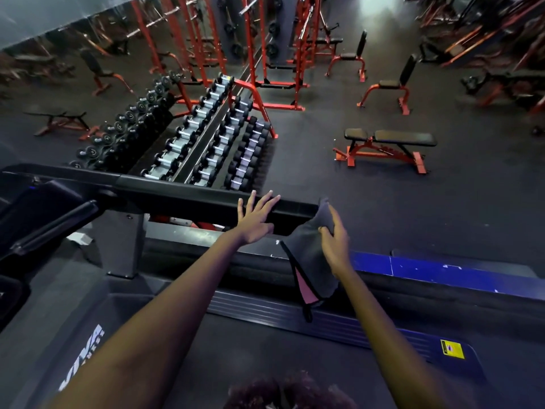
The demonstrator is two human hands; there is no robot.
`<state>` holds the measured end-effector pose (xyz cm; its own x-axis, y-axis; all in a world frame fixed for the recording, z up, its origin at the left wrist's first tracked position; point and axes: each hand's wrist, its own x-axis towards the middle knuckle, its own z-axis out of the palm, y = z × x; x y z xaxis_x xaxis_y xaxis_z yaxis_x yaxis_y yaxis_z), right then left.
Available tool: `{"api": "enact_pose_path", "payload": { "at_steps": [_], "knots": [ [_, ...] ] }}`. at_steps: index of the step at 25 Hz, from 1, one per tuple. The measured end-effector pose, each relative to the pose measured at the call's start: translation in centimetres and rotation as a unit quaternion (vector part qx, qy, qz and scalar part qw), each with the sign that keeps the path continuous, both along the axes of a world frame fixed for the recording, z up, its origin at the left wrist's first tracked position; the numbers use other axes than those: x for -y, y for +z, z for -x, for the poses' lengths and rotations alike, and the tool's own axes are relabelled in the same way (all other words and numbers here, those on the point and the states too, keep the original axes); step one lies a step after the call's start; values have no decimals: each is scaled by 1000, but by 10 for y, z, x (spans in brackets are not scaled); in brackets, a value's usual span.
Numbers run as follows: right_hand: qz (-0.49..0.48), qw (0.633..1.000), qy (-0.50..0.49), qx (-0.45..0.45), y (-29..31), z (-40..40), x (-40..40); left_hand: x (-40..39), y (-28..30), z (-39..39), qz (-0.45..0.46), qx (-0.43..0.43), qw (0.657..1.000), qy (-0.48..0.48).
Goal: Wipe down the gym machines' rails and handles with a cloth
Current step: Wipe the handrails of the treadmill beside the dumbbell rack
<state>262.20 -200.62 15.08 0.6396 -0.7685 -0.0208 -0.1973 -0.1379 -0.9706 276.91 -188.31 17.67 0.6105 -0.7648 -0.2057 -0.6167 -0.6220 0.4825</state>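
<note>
A black treadmill side rail (177, 190) runs from the left edge to the middle of the head view. My left hand (256, 219) rests on it near its right end, fingers straight and spread. A grey cloth (309, 258) with a pink underside drapes over the rail's end and hangs down toward the treadmill deck. My right hand (333, 240) grips the cloth against the rail's end, thumb and fingers curled into the fabric.
The treadmill deck (265, 349) and its ribbed side step (295, 314) lie below my arms. Beyond the rail stands a dumbbell rack (206, 137). A red flat bench (386, 149), upright benches (392, 84) and red racks (265, 39) stand on the dark floor.
</note>
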Motion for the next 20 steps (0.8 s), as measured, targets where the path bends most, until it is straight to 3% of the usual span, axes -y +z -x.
{"api": "enact_pose_path", "payload": {
  "at_steps": [3, 5, 7, 11, 16, 20],
  "knots": [
    [229, 961, 94, -121, 13, -12, -4, -2, 1, 0, 27, -33, 999, 6],
    [322, 906, 123, -246, 19, -23, -16, -4, 2, -2, 76, -78, 994, 25],
    [379, 868, 124, -295, 22, -28, -26, -6, 6, -3, 155, -132, 976, 72],
    [408, 862, 131, -271, 25, -23, -27, -17, 9, 7, 332, -252, 889, 192],
    [471, 851, 178, -149, 26, -31, -78, -33, 16, 18, 303, -362, 847, 245],
    [459, 839, 270, -112, 29, -55, -114, -79, 20, 14, 384, -372, 780, 324]
  ]
}}
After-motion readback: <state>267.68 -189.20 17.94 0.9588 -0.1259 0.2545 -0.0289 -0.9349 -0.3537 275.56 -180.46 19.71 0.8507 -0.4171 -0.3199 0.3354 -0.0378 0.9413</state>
